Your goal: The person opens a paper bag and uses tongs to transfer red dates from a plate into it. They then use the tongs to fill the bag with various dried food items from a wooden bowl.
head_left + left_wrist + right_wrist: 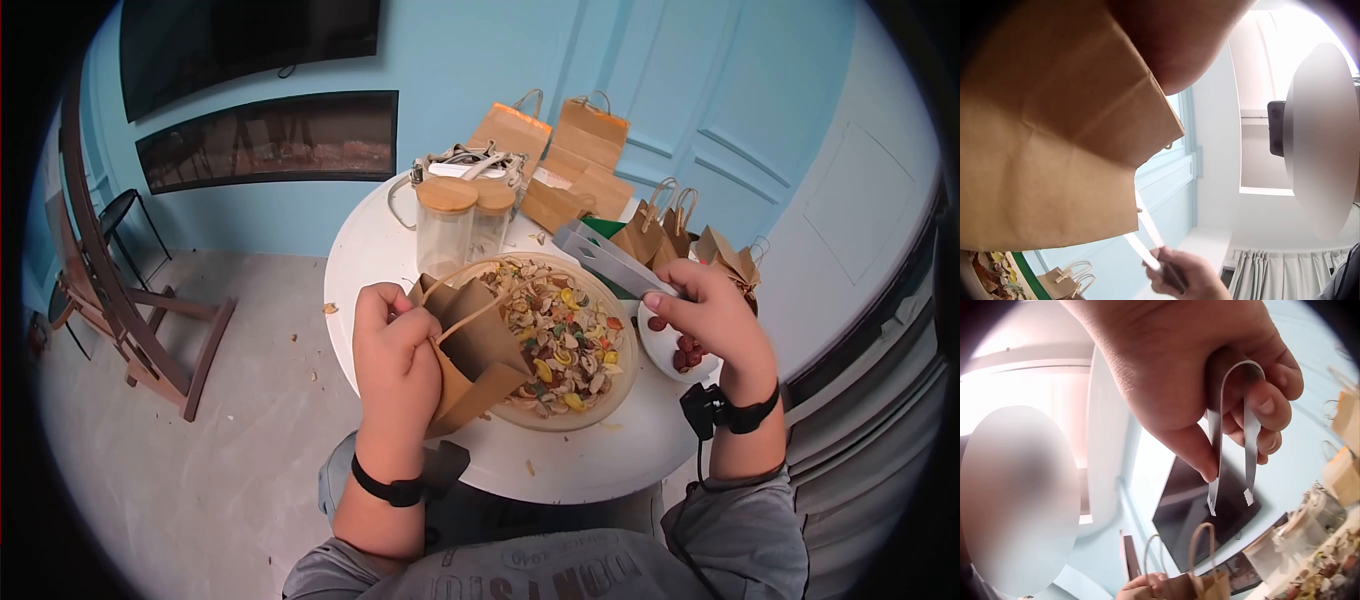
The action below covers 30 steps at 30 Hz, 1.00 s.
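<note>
The left hand grips the edge of a paper bag, mouth open, at the near left side of the bowl. Small loads and a light squeeze would likely suit the bowl's loose dried pieces; keeping the bag's mouth close to the rim should limit spills on the tabletop. The right hand holds metal tongs, arms apart, nothing between the tips. Beyond stand two jars.
</note>
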Motion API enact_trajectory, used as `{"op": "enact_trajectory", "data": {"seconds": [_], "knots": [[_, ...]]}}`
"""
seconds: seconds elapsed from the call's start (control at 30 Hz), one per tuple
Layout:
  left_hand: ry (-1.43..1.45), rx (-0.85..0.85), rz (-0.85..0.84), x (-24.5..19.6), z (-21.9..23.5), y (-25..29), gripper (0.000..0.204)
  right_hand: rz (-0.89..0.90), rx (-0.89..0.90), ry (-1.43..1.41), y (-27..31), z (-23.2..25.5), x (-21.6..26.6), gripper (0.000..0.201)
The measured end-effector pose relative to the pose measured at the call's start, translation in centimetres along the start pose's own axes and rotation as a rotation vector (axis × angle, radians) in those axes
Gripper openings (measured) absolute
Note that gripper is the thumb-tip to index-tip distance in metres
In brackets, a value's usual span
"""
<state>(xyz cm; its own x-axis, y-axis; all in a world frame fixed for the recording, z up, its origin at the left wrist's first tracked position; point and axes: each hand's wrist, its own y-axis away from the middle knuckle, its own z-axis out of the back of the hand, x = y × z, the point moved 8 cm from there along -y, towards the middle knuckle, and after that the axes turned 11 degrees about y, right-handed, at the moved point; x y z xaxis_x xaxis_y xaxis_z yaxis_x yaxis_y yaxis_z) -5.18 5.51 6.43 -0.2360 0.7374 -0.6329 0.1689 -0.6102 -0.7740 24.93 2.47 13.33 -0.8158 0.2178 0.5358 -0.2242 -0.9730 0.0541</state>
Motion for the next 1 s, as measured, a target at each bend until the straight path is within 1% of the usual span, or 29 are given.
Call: {"op": "enact_trajectory", "data": {"seconds": [0.07, 0.13, 0.17, 0.23, 0.27, 0.33, 0.37, 0.4, 0.47, 0.5, 0.53, 0.6, 0.63, 0.67, 0.73, 0.77, 0.8, 0.83, 0.87, 0.93, 1.0], "knots": [[0.004, -0.003, 0.009, 0.4, 0.1, 0.0, 0.011, -0.009, -0.003, 0.025, -2.4, -1.4, -3.2, 0.031], [0.008, -0.003, 0.017, 0.4, 0.1, 0.0, 0.011, 0.011, 0.069, 0.135, -4.7, -3.9, -5.9, 0.034], [0.008, 0.000, 0.021, 0.3, 0.2, 0.0, 0.011, 0.008, 0.067, 0.134, -5.8, -4.9, -7.3, 0.034], [0.006, 0.003, 0.022, 0.1, 0.2, 0.0, 0.011, -0.035, 0.168, 0.156, -7.6, -7.5, -10.2, 0.035], [0.010, 0.002, 0.020, 0.0, 0.2, 0.0, 0.012, -0.033, 0.167, 0.156, -7.9, -8.2, -11.1, 0.035], [0.010, -0.003, 0.018, 0.0, 0.3, 0.0, 0.012, -0.024, 0.287, -0.142, -7.7, -10.1, -11.5, 0.034], [0.008, -0.005, 0.015, 0.1, 0.4, -0.1, 0.012, -0.018, 0.345, -0.173, -7.5, -10.6, -11.6, 0.032], [0.006, -0.005, 0.012, 0.1, 0.4, 0.0, 0.012, -0.017, 0.346, -0.173, -7.2, -10.7, -11.2, 0.032], [-0.003, -0.009, 0.009, 0.3, 0.4, -0.1, 0.012, 0.042, 0.423, -0.162, -6.3, -11.5, -10.0, 0.032], [-0.011, -0.012, 0.007, 0.4, 0.4, -0.2, 0.012, 0.102, 0.449, -0.142, -5.8, -11.8, -9.5, 0.033], [-0.010, -0.010, 0.007, 0.5, 0.4, -0.2, 0.012, 0.100, 0.449, -0.143, -5.1, -11.8, -8.7, 0.033], [-0.026, -0.027, 0.045, 0.8, 0.5, -0.3, 0.012, 0.122, 0.411, 0.059, -3.7, -11.6, -7.5, 0.029], [-0.026, -0.025, 0.047, 1.0, 0.4, -0.2, 0.012, 0.246, 0.344, 0.142, -3.7, -11.9, -7.5, 0.033], [-0.013, -0.035, 0.044, 1.2, 0.4, -0.2, 0.012, 0.244, 0.346, 0.140, -3.2, -12.1, -7.4, 0.033], [0.000, -0.042, 0.042, 1.1, 0.4, -0.1, 0.012, 0.356, 0.196, 0.378, -2.1, -11.6, -5.8, 0.036], [0.029, -0.039, 0.086, 1.1, 0.3, -0.1, 0.012, 0.354, 0.197, 0.376, -1.9, -11.7, -5.7, 0.036], [0.059, -0.036, 0.129, 1.1, 0.2, -0.1, 0.012, 0.386, 0.168, 0.471, -1.6, -11.7, -5.4, 0.036], [0.059, -0.034, 0.129, 1.1, 0.2, -0.1, 0.012, 0.417, 0.138, 0.567, -1.4, -11.8, -5.2, 0.035], [0.049, -0.027, 0.113, 0.9, 0.2, -0.2, 0.012, 0.415, 0.137, 0.566, -1.4, -11.9, -5.2, 0.035], [0.042, -0.018, 0.097, 0.8, 0.1, -0.1, 0.012, 0.413, 0.063, 0.670, -1.3, -11.8, -5.3, 0.035], [-0.010, -0.022, 0.029, 0.6, 0.2, -0.1, 0.012, 0.392, 0.041, 0.679, -1.6, -12.1, -5.6, 0.033]]}}
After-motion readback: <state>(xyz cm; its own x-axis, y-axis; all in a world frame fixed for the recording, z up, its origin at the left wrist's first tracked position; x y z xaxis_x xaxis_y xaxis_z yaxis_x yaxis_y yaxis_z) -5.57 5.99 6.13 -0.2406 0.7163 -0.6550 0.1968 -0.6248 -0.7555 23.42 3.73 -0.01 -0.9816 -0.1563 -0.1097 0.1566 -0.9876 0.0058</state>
